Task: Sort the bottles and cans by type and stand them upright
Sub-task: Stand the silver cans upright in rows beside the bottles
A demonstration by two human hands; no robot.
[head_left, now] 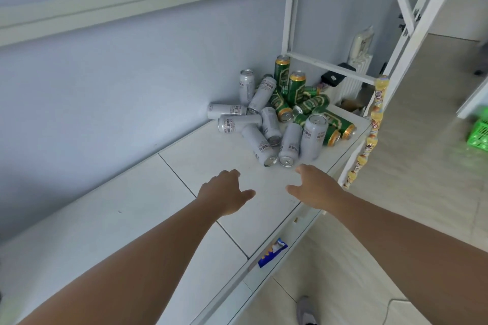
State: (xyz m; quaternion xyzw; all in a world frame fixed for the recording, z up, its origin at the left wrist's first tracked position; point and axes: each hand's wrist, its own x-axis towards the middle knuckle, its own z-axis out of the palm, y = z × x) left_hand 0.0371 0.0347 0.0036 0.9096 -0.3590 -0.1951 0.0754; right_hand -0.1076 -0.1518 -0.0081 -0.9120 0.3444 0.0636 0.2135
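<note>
A heap of cans lies at the far end of the white table (132, 219), against the blue wall. Several silver cans (239, 123) lie on their sides at the left and front of the heap; one silver can (314, 137) stands upright at the front right, another (247, 86) at the back left. Several green cans (336, 120) lie tumbled on the right, and two green cans (295, 88) stand upright at the back. My left hand (224, 194) and my right hand (315, 188) hover over the table just short of the heap, fingers apart, holding nothing.
A white metal frame (327, 64) rises behind the heap. A strip of yellow snack packets (373, 124) hangs at the table's right edge. A blue wrapper (272, 253) sticks out of the table's front edge. A green crate (479, 134) sits on the floor at the right.
</note>
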